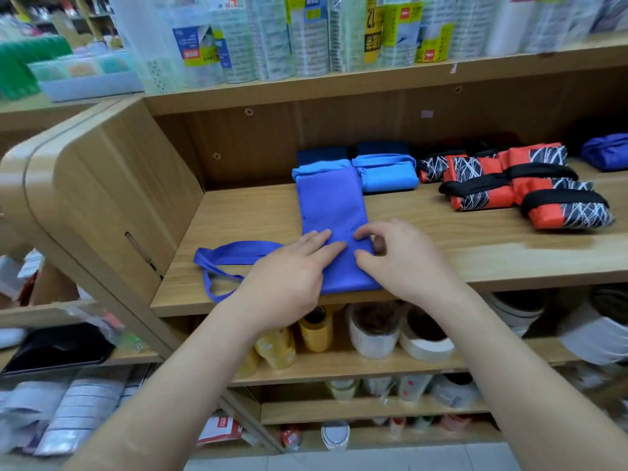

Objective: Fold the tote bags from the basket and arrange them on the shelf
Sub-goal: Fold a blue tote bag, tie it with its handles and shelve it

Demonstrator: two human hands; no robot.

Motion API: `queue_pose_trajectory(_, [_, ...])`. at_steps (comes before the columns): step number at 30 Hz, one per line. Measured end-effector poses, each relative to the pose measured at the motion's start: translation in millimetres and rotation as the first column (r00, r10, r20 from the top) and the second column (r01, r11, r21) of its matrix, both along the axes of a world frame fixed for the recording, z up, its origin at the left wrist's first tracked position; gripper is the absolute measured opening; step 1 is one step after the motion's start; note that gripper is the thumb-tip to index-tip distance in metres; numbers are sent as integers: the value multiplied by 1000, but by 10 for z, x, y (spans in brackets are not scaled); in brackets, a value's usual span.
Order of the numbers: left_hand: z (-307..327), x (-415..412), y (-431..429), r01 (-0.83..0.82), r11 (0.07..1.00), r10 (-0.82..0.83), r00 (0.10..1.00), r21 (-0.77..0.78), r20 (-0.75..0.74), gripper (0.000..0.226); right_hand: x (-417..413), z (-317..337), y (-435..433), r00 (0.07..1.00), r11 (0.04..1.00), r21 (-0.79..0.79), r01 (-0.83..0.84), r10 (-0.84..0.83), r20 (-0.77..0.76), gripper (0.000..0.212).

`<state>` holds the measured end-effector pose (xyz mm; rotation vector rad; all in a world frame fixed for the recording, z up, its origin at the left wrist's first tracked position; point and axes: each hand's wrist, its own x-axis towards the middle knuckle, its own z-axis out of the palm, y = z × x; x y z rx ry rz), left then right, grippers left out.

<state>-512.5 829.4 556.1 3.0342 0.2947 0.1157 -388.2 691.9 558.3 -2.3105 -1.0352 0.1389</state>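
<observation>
The tote bag (326, 205) – blue-violet, folded into a long narrow strip – lies flat on the wooden shelf (441, 246), running from the front edge toward the back. Its handles (234, 249) trail off to the left across the board. The left hand (289, 277) presses down on the near end with straight, flat fingers, holding nothing. The right hand (407, 263) sits at the strip's right edge with fingers curled onto the cloth – whether it actually pinches the fabric I cannot tell. Behind the strip, touching its far end, sit folded light blue bags (387, 176); to the right lie folded orange-and-black bags (509, 185). Tape rolls (424, 338) stand on the shelf below.
</observation>
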Motion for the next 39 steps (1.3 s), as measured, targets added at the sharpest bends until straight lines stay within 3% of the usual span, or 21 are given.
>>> queue_pose_trajectory(3, [40, -82, -21, 43, 999, -43, 999, -9, 28, 54, 139, 71, 47, 1000, 1000, -6, 17, -17, 4, 53])
queue_pose_trajectory(6, [94, -213, -99, 83, 996, -83, 996, -41, -11, 65, 272, 131, 235, 978, 992, 115, -54, 76, -195, 94])
queue_pose_trajectory(10, [183, -353, -126, 168, 985, -170, 955, -31, -241, 80, 321, 106, 402, 953, 986, 164, -39, 86, -290, 114])
queue_pose_trajectory(12, [167, -389, -114, 165, 985, -172, 940, -48, -295, 90, 325, 90, 429, 926, 980, 192, -46, 114, -360, 111])
queue_pose_trajectory(15, [-13, -374, -59, 179, 983, -178, 983, -28, 45, 75, 331, 78, 431, 871, 954, 298, -41, 180, -457, 87])
queue_pose_trajectory(17, [-143, -361, 15, 163, 973, -112, 953, -165, 281, 68, 333, 83, 422, 825, 930, 366, -18, 220, -520, 69])
queue_pose_trajectory(18, [-168, -359, 37, 153, 945, -52, 942, -289, 331, 65, 340, 84, 411, 808, 921, 390, -8, 236, -540, 64])
queue_pose_trajectory(20, [-158, -343, 47, 94, 876, 90, 932, -473, 352, 52, 354, 80, 385, 792, 902, 431, 6, 259, -553, 55])
queue_pose_trajectory(22, [-95, -307, 29, 77, 826, 181, 902, -558, 392, 36, 361, 61, 361, 758, 864, 501, 49, 294, -583, 46])
queue_pose_trajectory(28, [51, -84, 41, -106, 760, 424, 829, -641, 365, 10, 283, 128, 273, 600, 797, 574, 186, 370, -709, 41])
queue_pose_trajectory(32, [54, 19, 14, -226, 783, 497, 788, -580, 365, 26, 221, 149, 293, 614, 794, 555, 249, 313, -724, 29])
queue_pose_trajectory(34, [75, 69, 14, -274, 799, 517, 767, -535, 379, 32, 189, 146, 298, 574, 781, 558, 279, 330, -750, 31])
queue_pose_trajectory(35, [89, 95, 12, -299, 798, 529, 763, -523, 370, 32, 179, 142, 310, 577, 785, 553, 281, 322, -750, 42])
queue_pose_trajectory(37, [105, 136, -4, -322, 776, 552, 762, -542, 339, 34, 132, 103, 356, 720, 825, 530, 198, 245, -649, 52])
queue_pose_trajectory(39, [121, 145, -37, -320, 765, 556, 767, -560, 321, 38, 47, 38, 398, 848, 812, 554, 185, 154, -508, 32])
